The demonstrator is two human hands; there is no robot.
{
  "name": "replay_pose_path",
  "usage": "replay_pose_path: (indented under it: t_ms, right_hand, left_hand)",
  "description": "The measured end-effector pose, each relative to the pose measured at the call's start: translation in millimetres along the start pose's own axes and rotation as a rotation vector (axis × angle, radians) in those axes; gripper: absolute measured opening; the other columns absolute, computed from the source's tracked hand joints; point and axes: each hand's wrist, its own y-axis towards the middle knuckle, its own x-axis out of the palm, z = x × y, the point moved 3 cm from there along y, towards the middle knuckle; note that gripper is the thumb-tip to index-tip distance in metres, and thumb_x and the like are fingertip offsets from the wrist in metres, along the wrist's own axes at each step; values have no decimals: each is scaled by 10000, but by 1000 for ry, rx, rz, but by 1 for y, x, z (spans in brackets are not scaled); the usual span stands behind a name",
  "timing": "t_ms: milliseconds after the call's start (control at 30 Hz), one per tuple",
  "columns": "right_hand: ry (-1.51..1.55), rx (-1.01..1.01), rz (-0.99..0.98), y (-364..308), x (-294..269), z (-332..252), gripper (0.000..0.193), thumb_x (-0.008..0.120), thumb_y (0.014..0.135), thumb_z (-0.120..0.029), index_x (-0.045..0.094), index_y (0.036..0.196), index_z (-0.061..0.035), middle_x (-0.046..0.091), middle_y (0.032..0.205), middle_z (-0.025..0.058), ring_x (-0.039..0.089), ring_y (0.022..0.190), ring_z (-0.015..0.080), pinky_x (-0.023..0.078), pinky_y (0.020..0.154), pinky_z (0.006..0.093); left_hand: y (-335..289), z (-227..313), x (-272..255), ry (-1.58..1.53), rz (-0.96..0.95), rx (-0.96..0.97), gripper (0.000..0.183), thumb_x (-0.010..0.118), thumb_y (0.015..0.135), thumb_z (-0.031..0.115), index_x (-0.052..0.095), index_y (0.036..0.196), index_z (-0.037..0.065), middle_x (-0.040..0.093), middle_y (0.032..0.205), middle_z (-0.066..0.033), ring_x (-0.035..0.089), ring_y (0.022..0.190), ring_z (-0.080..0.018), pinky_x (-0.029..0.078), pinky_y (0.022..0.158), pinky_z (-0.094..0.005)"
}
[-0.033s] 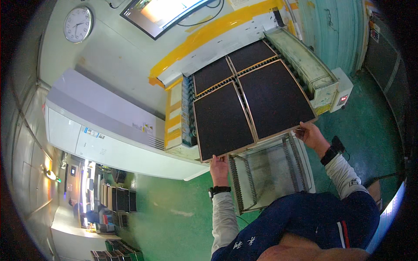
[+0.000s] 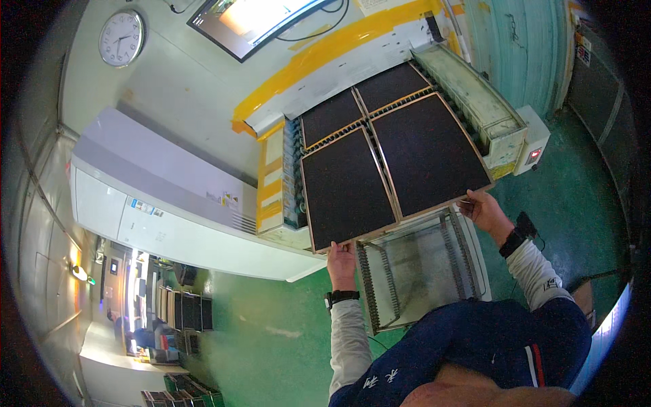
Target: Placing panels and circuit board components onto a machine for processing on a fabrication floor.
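Note:
A black flat panel with copper-coloured edges (image 2: 349,186) lies at the near left of a roller conveyor (image 2: 293,169). My left hand (image 2: 341,263) pinches its near edge, close to the front left corner. Alongside it lies a second black panel (image 2: 432,156), whose near right corner is held by my right hand (image 2: 483,209). The near ends of both panels overhang the conveyor. Beyond them, two more black panels, a left one (image 2: 331,121) and a right one (image 2: 392,87), rest flat on the rollers. My fingertips beneath the edges are partly hidden.
Below the panels, close to my body, stands a slotted rack (image 2: 373,271). A white cabinet (image 2: 176,224) flanks the conveyor on the left. A control box (image 2: 532,142) sits at its right. Further panels stand in racks (image 2: 193,312) at lower left.

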Motion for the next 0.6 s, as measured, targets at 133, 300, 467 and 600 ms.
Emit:
replay_pose_path:
  t_ms: [133, 300, 467, 600]
  right_hand:
    - [9, -14, -9, 4, -2, 2, 179, 511, 979, -148, 579, 954, 16, 640, 910, 141, 670, 861, 285, 581, 749, 393]
    - [-17, -16, -31, 5, 1, 0, 192, 506, 982, -153, 583, 978, 23, 637, 928, 140, 668, 868, 280, 578, 759, 389]
    - [-42, -30, -13, 5, 1, -3, 190, 530, 968, -165, 591, 1007, 10, 644, 959, 144, 663, 868, 271, 576, 767, 382]
    - [-56, -63, -14, 6, -2, -3, 185, 539, 961, -171, 592, 1014, -1, 648, 978, 145, 665, 867, 273, 579, 762, 384]
  left_hand:
    - [3, 0, -9, -22, -34, 4, 161, 581, 964, 181, 633, 1047, 53, 682, 1015, -104, 617, 994, -261, 489, 964, -405]
    - [-3, -3, -12, 44, -105, 30, 223, 518, 993, 210, 554, 1174, 85, 591, 1223, -115, 531, 1164, -304, 447, 1026, -439]
    - [-26, -22, -9, 133, -41, -69, 310, 605, 950, 176, 538, 1246, 108, 592, 1229, -102, 561, 1131, -279, 463, 999, -415]
    - [-61, -62, -25, 247, 47, -254, 390, 572, 975, 239, 493, 1311, 58, 582, 1233, -104, 574, 1118, -262, 475, 964, -385]
